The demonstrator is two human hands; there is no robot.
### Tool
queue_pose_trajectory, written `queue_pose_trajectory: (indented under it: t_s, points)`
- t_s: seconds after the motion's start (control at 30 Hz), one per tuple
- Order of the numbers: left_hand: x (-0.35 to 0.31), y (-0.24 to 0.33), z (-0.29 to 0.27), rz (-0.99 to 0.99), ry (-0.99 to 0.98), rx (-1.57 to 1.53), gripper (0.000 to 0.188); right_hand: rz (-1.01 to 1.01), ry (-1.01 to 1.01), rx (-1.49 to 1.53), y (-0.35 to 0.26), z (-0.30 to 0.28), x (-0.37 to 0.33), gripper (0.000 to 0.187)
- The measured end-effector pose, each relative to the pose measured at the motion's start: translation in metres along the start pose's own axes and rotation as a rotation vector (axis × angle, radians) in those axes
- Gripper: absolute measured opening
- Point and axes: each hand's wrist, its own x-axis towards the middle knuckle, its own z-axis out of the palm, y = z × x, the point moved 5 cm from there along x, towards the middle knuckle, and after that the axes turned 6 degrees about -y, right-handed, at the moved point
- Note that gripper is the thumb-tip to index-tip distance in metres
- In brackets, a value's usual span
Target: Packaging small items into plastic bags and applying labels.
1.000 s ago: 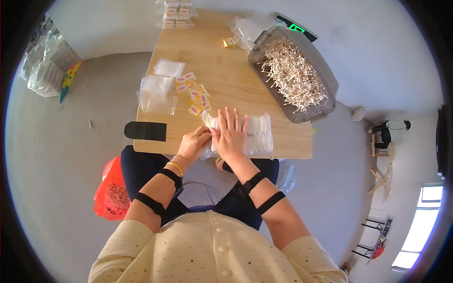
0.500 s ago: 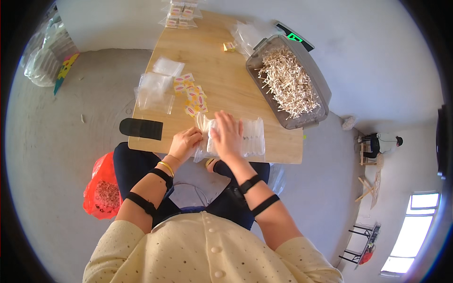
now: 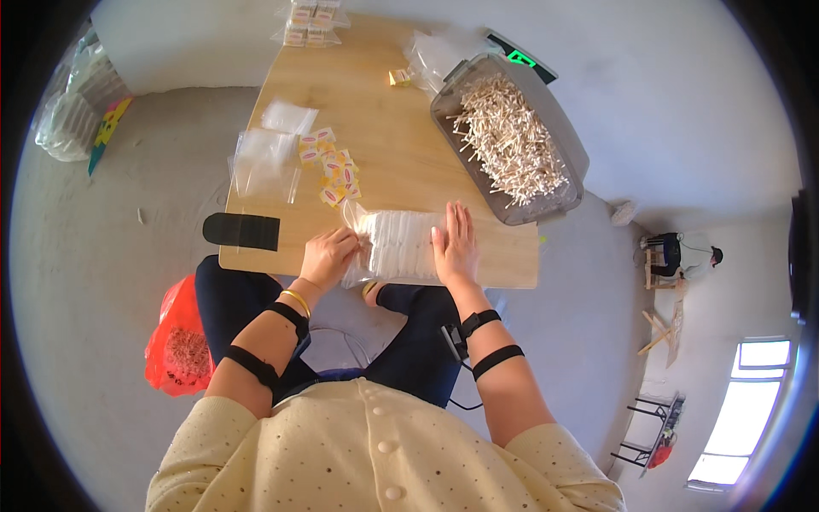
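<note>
A clear plastic bag (image 3: 399, 247) packed with a row of white bundles lies at the near edge of the table (image 3: 375, 94). My left hand (image 3: 331, 256) is closed in a pinch on the bag's left edge. My right hand (image 3: 455, 246) lies against the bag's right end, its fingers stretched out and holding nothing. Just beyond the bag are several yellow-and-white printed cards (image 3: 338, 175). Flat clear bags (image 3: 266, 162) are stacked to the left of the cards. What the bundles inside the bag are, I cannot make out exactly.
A grey bin (image 3: 572, 158) of loose cotton swabs (image 3: 512, 141) stands at the table's right. Behind it is a scale with a green display (image 3: 522, 58). Packed bags (image 3: 311, 21) stand at the far edge. A black strip (image 3: 241, 231) juts off the left edge; a red bag (image 3: 175, 341) is on the floor.
My right hand has slid right, from on top of the bag to its right end, uncovering the white bundles. My left hand keeps its pinch on the left edge. The whole view has shifted slightly.
</note>
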Motion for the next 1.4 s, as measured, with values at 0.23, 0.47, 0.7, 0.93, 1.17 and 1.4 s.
queue_pose_trajectory:
  t_s: [0.23,0.47,0.7,0.93,1.17,1.4]
  points:
    - [-0.005,-0.006,0.0,0.036,0.029,-0.052,0.006,-0.165,-0.077,0.016,-0.066,-0.01,0.008,0.068]
    - [-0.002,-0.006,0.006,-0.029,0.012,-0.095,0.008,-0.285,-0.141,-0.083,-0.14,0.026,0.0,0.068]
    - [-0.007,-0.01,-0.004,-0.072,0.04,-0.074,0.01,-0.289,-0.13,-0.085,-0.145,0.028,0.001,0.066]
    - [-0.013,-0.012,-0.006,-0.249,0.104,-0.248,0.023,-0.293,-0.123,-0.109,-0.141,0.03,-0.001,0.068]
    - [-0.02,-0.033,0.019,-0.905,-0.188,-0.64,0.046,-0.302,-0.015,0.115,-0.126,0.032,0.001,0.06]
    - [-0.006,-0.009,0.022,-0.895,-0.064,-0.254,0.049,-0.277,-0.014,0.17,-0.113,0.033,0.0,0.056]
